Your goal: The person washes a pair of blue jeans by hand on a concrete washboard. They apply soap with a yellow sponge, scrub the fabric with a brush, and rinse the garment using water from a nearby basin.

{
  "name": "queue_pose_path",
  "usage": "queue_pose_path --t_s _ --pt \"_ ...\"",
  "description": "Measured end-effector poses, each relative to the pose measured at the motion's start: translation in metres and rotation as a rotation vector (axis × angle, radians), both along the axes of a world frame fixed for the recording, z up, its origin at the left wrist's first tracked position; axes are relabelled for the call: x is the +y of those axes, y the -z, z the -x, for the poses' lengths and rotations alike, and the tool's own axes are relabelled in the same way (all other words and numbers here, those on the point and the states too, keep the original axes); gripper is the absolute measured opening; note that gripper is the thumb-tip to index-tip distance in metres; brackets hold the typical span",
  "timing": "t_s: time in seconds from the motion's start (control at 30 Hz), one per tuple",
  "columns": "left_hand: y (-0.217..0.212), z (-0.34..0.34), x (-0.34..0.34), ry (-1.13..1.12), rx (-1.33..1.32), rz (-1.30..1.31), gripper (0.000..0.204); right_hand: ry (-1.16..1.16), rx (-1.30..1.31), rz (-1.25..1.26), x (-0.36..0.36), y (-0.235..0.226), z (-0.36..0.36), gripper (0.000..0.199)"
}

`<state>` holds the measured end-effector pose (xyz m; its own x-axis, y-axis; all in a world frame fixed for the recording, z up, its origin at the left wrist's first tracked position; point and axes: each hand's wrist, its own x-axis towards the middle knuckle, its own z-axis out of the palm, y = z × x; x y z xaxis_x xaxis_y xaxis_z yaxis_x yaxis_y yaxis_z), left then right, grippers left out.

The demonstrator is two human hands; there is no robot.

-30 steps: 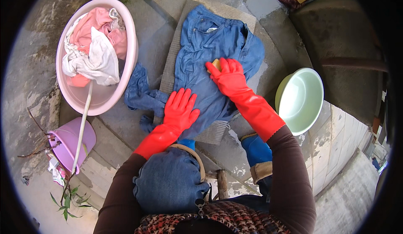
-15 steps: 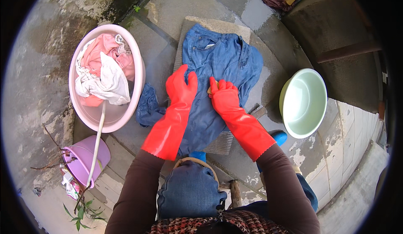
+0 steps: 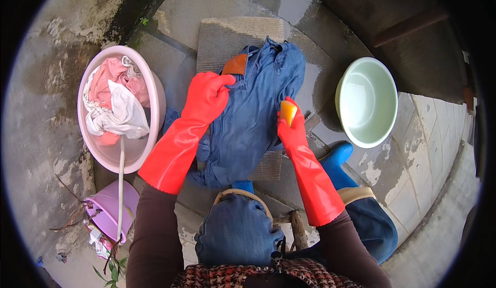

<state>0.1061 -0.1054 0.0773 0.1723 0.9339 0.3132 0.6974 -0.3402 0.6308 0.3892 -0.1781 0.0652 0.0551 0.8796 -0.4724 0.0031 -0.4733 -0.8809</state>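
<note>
Blue denim jeans (image 3: 250,122) lie rumpled over a ridged washing slab (image 3: 232,29) in front of me. My left hand (image 3: 204,95), in a long red rubber glove, pinches the waistband beside a brown patch (image 3: 235,64). A yellow bar of soap (image 3: 288,112) sticks up from the closed grip of my right hand (image 3: 295,132), gloved the same way, at the right edge of the jeans. Part of a brush (image 3: 312,122) shows just right of that hand.
A pink basin (image 3: 156,117) with pink and white clothes stands at the left; a pale hose (image 3: 121,179) runs from it to a purple bucket (image 3: 111,205). At the right is a pale green basin (image 3: 338,99). My blue boot (image 3: 338,156) rests on the wet paving.
My left hand has gone from lying on the jeans to gripping the waistband, which is now folded over with its patch showing. My right hand has moved right and lifted the soap into view.
</note>
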Motion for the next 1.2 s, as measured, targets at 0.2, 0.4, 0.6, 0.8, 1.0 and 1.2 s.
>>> queue_pose_path --t_s 0.2,0.4,0.6,0.8,1.0,1.2 --pt "0.024 -0.047 -0.123 -0.202 0.057 0.179 0.020 0.048 -0.340 -0.278 0.028 -0.020 -0.021 0.061" --pt "0.039 -0.053 -0.127 -0.242 0.046 0.041 0.017 -0.639 -0.834 -0.915 0.009 0.003 0.065 0.065" --pt "0.052 -0.046 -0.130 -0.227 0.046 -0.093 0.017 -0.827 -1.087 -1.081 0.110 0.041 0.060 0.065" --pt "0.023 -0.080 -0.092 -0.372 0.115 0.122 0.037 -0.742 -1.281 -0.799 0.161 0.053 0.053 0.064" --pt "0.032 -0.091 -0.047 -0.294 0.388 0.424 0.060 -0.853 -1.367 -0.731 0.160 0.043 0.036 0.070" --pt "0.058 -0.055 -0.060 -0.784 -1.003 0.915 0.044 -0.537 -1.253 -0.570 0.166 0.035 0.022 0.075"
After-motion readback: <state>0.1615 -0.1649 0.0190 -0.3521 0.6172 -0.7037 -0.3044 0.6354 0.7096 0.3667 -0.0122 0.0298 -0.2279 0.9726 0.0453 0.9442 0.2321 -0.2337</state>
